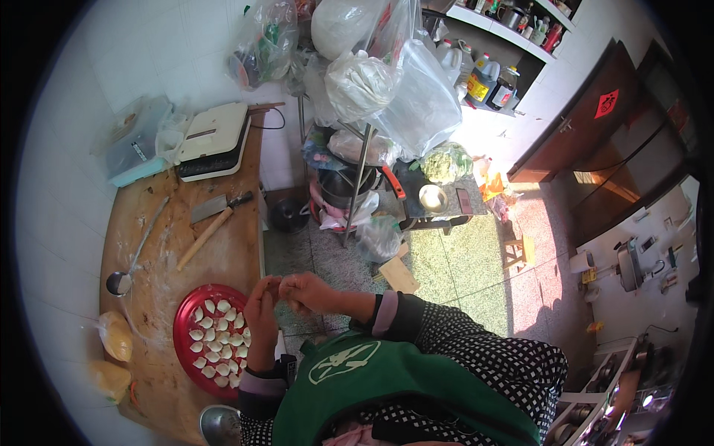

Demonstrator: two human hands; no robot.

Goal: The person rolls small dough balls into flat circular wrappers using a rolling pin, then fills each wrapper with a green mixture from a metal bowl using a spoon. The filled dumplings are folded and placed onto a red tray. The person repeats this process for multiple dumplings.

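Observation:
My left hand is raised at the edge of the wooden table, beside a round red tray. My right hand meets it, the fingertips of both close together. Whether anything small is between the fingers cannot be seen. Many pale folded dumplings lie spread on the tray, and my left forearm hides part of its right side. Beyond the tray a wooden rolling pin rests on the floured tabletop. Next to it lies a cleaver with a dark handle.
A long-handled ladle and bags of yellow food line the wall side. At the table's far end are a white-and-black appliance and a plastic box. A metal bowl sits near me. A rack holds bags and pots.

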